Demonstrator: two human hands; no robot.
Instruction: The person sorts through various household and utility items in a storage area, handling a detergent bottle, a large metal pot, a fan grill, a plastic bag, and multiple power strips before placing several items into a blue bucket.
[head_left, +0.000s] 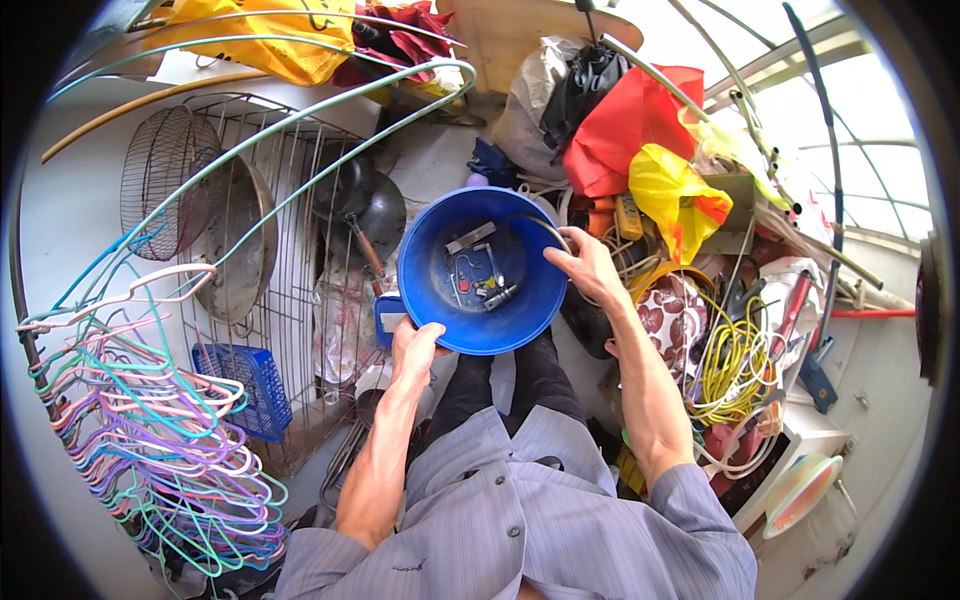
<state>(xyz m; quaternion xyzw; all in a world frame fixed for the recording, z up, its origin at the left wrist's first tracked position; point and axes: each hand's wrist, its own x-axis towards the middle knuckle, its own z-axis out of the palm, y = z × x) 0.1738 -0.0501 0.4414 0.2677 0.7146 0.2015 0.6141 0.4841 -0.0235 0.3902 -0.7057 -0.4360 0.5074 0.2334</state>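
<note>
A round blue plastic bucket (420, 277) is held up before me, its open top facing the camera. My left hand (415, 351) grips its rim at the lower left. At the right side of the rim my right hand (586, 262) has hold of it, the thumb lying over the edge beside the curved handle. Inside, at the bottom, lie a pale rectangular piece (471, 238), a metal cylindrical fitting (501, 297), a bent white wire and several small bits, one of them red. What the small bits are cannot be told.
Plastic clothes hangers (180, 465) crowd the left, near a wire rack with a fan guard (169, 180) and a blue basket (244, 391). A dark pan (382, 217) stands behind the bucket. Red (630, 127) and yellow bags (675, 195) and a coiled yellow cable (731, 371) are at right.
</note>
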